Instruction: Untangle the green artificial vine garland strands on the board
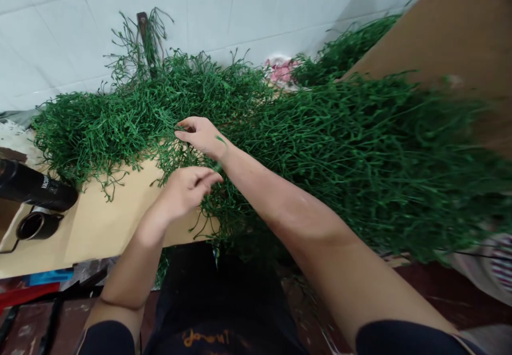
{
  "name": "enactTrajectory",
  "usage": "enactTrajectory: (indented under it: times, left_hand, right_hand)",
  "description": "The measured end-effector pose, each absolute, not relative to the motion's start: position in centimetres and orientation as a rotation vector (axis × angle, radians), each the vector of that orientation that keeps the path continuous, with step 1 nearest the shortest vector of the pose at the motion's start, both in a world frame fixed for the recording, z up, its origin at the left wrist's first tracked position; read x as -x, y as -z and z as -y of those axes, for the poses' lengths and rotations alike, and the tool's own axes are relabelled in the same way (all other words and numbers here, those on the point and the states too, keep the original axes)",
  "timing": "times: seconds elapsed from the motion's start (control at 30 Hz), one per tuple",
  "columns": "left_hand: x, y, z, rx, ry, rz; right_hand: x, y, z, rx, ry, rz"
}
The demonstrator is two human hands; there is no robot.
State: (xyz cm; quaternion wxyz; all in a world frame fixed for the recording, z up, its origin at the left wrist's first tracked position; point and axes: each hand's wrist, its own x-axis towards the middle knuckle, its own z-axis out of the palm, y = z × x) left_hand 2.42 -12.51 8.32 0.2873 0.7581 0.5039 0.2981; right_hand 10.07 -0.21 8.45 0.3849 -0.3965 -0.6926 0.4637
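Note:
Two masses of thin green artificial stems with small knobbed tips lie in front of me, a left pile (108, 125) and a larger right pile (340, 147). My right hand (204, 137) reaches across to the near edge of the left pile, its thumb and fingers curled close together. A green smear marks that wrist. Nearer my body, my left hand (186, 190) is over the gap between the piles, fingers bent and fingertips together beside the right pile's stem ends. What either hand pinches, if anything, is too fine to make out.
A cardboard sheet (108, 211) covers the work surface. At the left lie a black cylindrical bottle (36, 184) and a dark cup (38, 226). An upright post (143, 34) stands by the tiled wall (208, 8). A large cardboard panel (448, 40) leans at right.

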Motion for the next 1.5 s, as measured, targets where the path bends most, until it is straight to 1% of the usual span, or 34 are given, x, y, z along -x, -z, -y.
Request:
enactTrajectory:
  times: [0.1,0.13,0.2,0.27,0.3,0.37,0.47,0.5,0.53,0.6,0.73,0.8,0.93,1.07,1.17,1.27,1.37,1.5]
  left_hand:
    - [-5.3,-8.0,12.2,-2.407,-0.268,-1.271]
    - [-6.0,-7.8,12.0,-2.482,-0.146,-1.292]
    - [-6.6,-7.6,11.6,-2.543,-0.05,-1.374]
    - [-6.3,-7.5,11.4,-2.506,-0.139,-1.388]
    - [-5.8,-7.6,11.3,-2.463,-0.251,-1.366]
    - [-4.5,-8.0,11.3,-2.336,-0.618,-1.378]
    - [-2.3,-8.7,10.6,-2.097,-1.259,-1.675]
    - [-1.8,-8.8,10.2,-2.034,-1.392,-1.809]
    - [-1.4,-8.8,9.7,-1.998,-1.451,-1.922]
    - [-1.0,-8.6,8.5,-1.989,-1.383,-2.012]
    - [-1.1,-7.3,6.7,-1.889,-1.134,-1.712]
    - [-0.9,-6.7,6.3,-1.799,-1.137,-1.617]
    - [0.2,-6.0,5.9,-1.696,-1.261,-1.621]
    - [1.1,-6.1,5.7,-1.679,-1.287,-1.593]
    - [1.1,-6.2,6.2,-1.684,-1.208,-1.427]
    - [0.8,-6.3,6.7,-1.629,-1.211,-1.273]
    - [0.4,-6.2,6.7,-1.686,-1.255,-1.352]
    - [0.9,-5.0,5.6,-1.816,-1.207,-1.557]
  right_hand:
    - [-11.5,-8.8,0.5,0.999,-1.225,1.771]
    - [-12.0,-9.0,0.5,1.003,-1.251,1.784]
    - [-13.1,-9.5,0.7,1.019,-1.289,1.79]
    - [-14.2,-9.9,0.6,1.047,-1.283,1.764]
    - [-14.7,-10.0,0.6,1.062,-1.262,1.747]
    - [-15.5,-10.1,0.5,1.087,-1.207,1.738]
    - [-15.9,-9.8,0.8,1.062,-1.157,1.778]
    - [-15.8,-9.7,1.1,1.042,-1.144,1.797]
    - [-15.6,-9.6,1.4,1.025,-1.13,1.813]
    - [-15.1,-9.4,2.0,1.01,-1.11,1.815]
    - [-14.4,-8.8,2.7,1.003,-1.139,1.767]
    - [-14.4,-8.5,2.7,0.985,-1.159,1.777]
    - [-14.4,-7.8,2.8,0.915,-1.13,1.822]
    - [-14.1,-7.7,2.9,0.936,-0.993,1.906]
    - [-13.9,-7.9,2.8,1.005,-0.8,1.978]
    - [-13.6,-8.0,2.7,1.034,-0.624,1.971]
    - [-13.4,-8.1,2.9,1.055,-0.626,2.015]
    - [-13.3,-8.0,3.5,1.12,-0.702,2.04]
